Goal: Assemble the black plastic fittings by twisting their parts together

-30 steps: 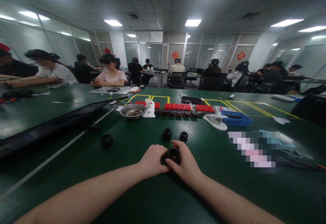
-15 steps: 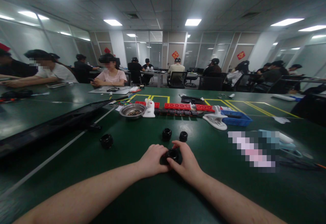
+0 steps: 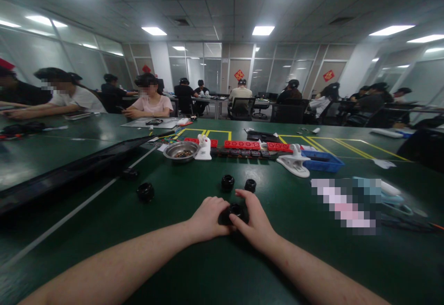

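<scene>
Low over the green table, my left hand (image 3: 209, 218) grips a short black cylindrical part (image 3: 236, 210) from the left side, its fingertips partly hidden behind the part. The part's round opening faces up toward me. My right hand (image 3: 255, 222) curls around the right side, its thumb against the near rim and its index finger arched beyond the far side. Just past my hands stand two similar black parts, one on the left (image 3: 228, 183) and one on the right (image 3: 250, 185). Another black part (image 3: 145, 192) stands farther left.
A metal bowl (image 3: 169, 156) of small pieces, white clamps (image 3: 294, 165), a row of red blocks (image 3: 242, 144) and a blue tray (image 3: 324, 164) lie across the table. A long black object (image 3: 79, 168) is at left. Several people sit beyond.
My right index finger has lifted slightly and the right thumb has shifted a little to the right on the part. My left hand and the other parts stay in place.
</scene>
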{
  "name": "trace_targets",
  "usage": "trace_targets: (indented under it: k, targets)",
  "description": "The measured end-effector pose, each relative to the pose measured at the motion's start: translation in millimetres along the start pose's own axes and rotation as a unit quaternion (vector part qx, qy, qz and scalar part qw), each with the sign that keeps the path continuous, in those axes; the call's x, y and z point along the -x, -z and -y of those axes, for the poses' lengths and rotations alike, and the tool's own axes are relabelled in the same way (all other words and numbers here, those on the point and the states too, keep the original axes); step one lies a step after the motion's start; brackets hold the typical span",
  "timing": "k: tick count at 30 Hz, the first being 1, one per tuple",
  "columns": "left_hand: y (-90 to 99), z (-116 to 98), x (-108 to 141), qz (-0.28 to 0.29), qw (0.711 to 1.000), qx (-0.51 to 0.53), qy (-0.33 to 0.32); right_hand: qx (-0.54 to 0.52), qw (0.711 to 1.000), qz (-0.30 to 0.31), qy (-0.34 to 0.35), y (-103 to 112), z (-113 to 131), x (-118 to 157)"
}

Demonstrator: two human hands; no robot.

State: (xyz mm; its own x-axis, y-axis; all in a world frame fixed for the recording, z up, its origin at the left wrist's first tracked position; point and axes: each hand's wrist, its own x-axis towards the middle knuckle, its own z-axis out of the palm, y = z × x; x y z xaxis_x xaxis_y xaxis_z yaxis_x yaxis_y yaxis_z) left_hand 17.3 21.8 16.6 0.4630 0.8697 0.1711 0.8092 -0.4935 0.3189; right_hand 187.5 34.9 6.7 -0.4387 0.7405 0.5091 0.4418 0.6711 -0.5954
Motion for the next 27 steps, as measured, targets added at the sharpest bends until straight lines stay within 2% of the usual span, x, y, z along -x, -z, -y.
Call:
trace_targets:
  k: [4, 11, 19, 24, 27]
  targets:
    - [0.2, 0.4, 0.1, 0.005, 1.000, 0.000, 0.003, -0.005, 1.000, 0.004, -0.007, 0.0, 1.1, -0.6]
    - [0.4, 0.2, -0.3, 0.008, 1.000, 0.000, 0.009, -0.035, 0.997, 0.037, 0.050, 3.0, 3.3, 1.7]
    - [-4.7, 2.5, -1.0, -0.006, 1.000, -0.012, 0.002, 0.007, 1.000, -0.024, 0.019, 1.1, 0.8, 0.8]
    - [-2.1, 1.3, -0.2, -0.002, 1.000, -0.005, 0.002, 0.003, 1.000, -0.012, -0.002, -0.1, 0.1, -0.9]
    - [-0.5, 0.6, 0.1, -0.002, 1.000, -0.004, 0.005, -0.021, 1.000, 0.002, 0.010, -0.2, 0.1, -0.1]
